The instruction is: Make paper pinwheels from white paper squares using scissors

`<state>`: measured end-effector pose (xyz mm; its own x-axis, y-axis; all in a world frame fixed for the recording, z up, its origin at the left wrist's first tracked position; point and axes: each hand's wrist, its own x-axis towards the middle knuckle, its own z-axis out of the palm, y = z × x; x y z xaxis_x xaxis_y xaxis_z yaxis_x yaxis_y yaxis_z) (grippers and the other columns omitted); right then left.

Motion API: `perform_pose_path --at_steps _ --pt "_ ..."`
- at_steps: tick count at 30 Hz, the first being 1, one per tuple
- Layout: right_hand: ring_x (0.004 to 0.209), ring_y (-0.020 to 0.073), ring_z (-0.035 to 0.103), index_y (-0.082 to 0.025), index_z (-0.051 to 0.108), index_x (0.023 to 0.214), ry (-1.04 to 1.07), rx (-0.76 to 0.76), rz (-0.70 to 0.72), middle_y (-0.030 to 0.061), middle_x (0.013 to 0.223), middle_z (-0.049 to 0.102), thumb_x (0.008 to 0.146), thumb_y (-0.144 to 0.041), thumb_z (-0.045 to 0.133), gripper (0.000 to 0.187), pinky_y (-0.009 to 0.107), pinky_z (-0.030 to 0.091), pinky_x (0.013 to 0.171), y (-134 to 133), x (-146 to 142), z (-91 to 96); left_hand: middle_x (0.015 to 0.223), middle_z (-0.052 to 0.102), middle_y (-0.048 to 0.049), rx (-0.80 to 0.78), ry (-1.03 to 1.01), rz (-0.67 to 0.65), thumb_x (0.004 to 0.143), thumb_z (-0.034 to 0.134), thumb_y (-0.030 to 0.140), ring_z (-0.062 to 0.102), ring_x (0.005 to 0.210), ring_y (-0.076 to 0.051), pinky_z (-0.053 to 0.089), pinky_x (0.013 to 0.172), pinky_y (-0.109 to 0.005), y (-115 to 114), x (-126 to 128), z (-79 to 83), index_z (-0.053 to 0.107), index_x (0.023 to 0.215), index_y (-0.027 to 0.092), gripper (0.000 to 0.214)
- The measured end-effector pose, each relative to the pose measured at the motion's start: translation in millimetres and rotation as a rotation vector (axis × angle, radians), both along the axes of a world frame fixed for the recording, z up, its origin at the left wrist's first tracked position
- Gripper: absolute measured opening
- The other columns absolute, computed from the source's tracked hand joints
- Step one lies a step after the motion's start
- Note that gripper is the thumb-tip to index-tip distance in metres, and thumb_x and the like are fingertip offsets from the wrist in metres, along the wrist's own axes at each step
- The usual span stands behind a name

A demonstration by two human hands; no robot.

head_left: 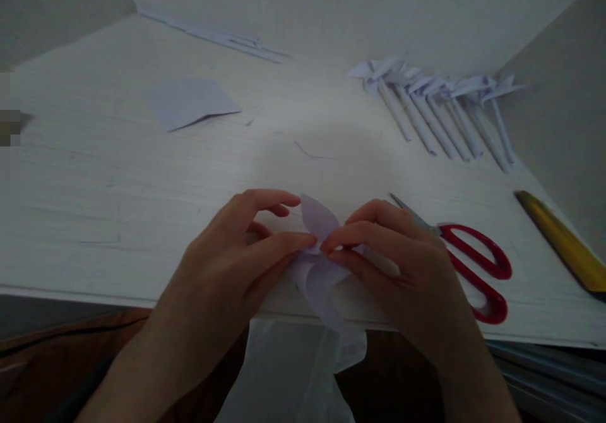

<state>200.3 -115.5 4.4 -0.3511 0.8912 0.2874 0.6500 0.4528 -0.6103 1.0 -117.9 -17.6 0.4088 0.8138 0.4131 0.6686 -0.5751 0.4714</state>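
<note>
Between my hands, near the front edge of the white table, is a paper pinwheel (322, 284) of pale paper with curled blades. My left hand (258, 240) presses its thumb at the pinwheel's middle, while its other fingers curve above the left side. My right hand (388, 240) pinches the paper at the middle with thumb and forefinger. The exact spot under the fingertips is hidden. Red-handled scissors (492, 262) lie just right of my right hand, partly covered by it, tip pointing up and left.
Several finished paper pinwheels (426, 104) on rolled sticks lie in a row at the back right. A yellow cutter (563, 240) rests at the right edge. Folded paper (194, 104) and thin paper strips (222, 38) lie at the back left. A whitish bag (288, 372) hangs below the table edge.
</note>
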Motion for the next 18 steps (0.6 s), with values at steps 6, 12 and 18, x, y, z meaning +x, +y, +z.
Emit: perform_pose_path --at_steps 6,12,18 --pt "0.074 0.0095 0.055 -0.023 0.071 0.080 0.001 0.023 0.009 -0.0036 0.079 0.060 0.084 -0.012 0.063 0.013 0.027 0.040 0.079 -2.0 -1.1 -1.7 0.113 0.057 -0.0011 0.011 -0.007 0.053 0.090 0.051 0.022 0.060 0.087 -0.014 0.051 0.071 -0.022 -2.7 -0.4 -6.3 0.068 0.100 0.030 0.020" --pt "0.073 0.0106 0.055 -0.023 0.072 0.077 -0.006 0.044 0.004 -0.0018 0.077 0.060 0.084 -0.014 0.063 0.014 0.025 0.043 0.074 -1.1 0.7 -4.0 0.105 0.061 -0.0006 0.003 -0.021 -0.077 0.092 0.053 0.019 0.057 0.095 -0.013 0.052 0.078 -0.022 -3.0 -2.5 -6.8 0.065 0.099 0.024 0.015" --pt "0.073 0.0114 0.056 -0.025 0.072 0.080 0.009 0.029 0.005 -0.0016 0.077 0.061 0.085 -0.018 0.062 0.013 0.024 0.045 0.071 -3.7 1.8 -6.9 0.106 0.064 -0.0001 -0.057 -0.056 -0.118 0.096 0.044 0.020 0.057 0.098 -0.013 0.052 0.082 -0.022 -4.4 -3.1 -7.1 0.064 0.100 0.023 0.020"
